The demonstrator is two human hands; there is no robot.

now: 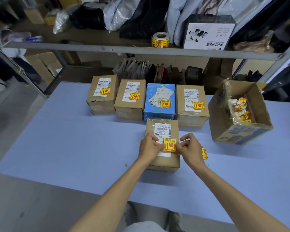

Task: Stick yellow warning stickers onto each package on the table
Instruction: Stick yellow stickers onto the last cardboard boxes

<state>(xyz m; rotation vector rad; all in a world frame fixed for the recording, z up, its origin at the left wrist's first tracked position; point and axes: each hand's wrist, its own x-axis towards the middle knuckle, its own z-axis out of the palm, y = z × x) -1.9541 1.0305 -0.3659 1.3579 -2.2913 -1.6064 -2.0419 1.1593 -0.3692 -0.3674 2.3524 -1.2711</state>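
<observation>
Pinching the yellow warning sticker point(169, 145) by both side edges, I have it over the top face of the nearest cardboard package point(163, 162), just below its white shipping label point(162, 129). My left hand point(149, 146) has its thumb and curled fingertips closed on the sticker's left edge. My right hand point(190, 148) nips the right edge between thumb and forefinger, the other fingers curled loosely above. Whether the sticker is already pressed flat or only held against the box, I cannot tell. This package sits on the blue table cover point(74, 139), just in front of a row of four others.

That row runs from my left: a first brown box point(100, 104), a second brown box point(129, 109), a blue-wrapped package point(158, 113) and a third brown box point(191, 116). They stand side by side, close together, and each already carries a yellow sticker at the lower right of its label.

Just beside my right hand a strip of stickers point(204, 153) lies on the table, partly hidden behind the hand. Further right stands an open carton point(241, 133), tilted, holding crumpled yellow and white scraps point(240, 109). On the shelf above, a roll of yellow stickers point(160, 40) stands beside a white printed box point(208, 36).
</observation>
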